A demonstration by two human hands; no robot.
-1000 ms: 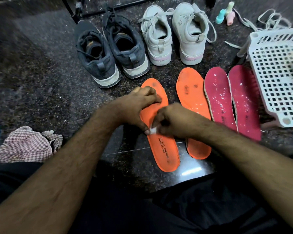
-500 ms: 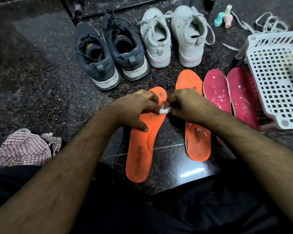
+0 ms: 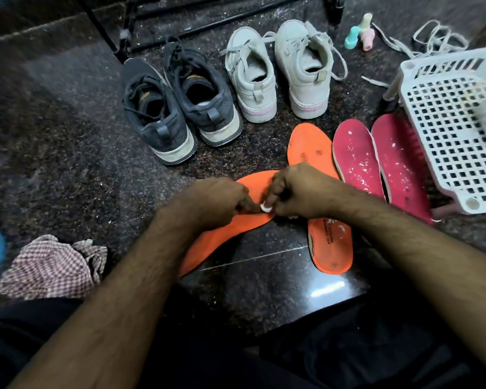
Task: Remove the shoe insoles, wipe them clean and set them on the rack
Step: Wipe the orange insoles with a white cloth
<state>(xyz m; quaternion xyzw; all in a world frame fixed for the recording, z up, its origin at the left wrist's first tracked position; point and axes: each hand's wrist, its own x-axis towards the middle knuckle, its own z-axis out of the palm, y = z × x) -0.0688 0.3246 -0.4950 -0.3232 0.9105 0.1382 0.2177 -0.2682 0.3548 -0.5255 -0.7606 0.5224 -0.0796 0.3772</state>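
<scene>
Your left hand (image 3: pixel 219 202) pins the flat orange foam insole (image 3: pixel 225 228) to the floor; your right hand (image 3: pixel 298 192) pinches a small white wad (image 3: pixel 265 208) against it.

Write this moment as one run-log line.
step: wiping | left hand: holds orange insole | right hand: pinches white wad | rack: none placed

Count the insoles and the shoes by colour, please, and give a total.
Orange insoles: 2
Pink insoles: 2
Dark shoes: 2
White shoes: 2
Total: 8
</scene>
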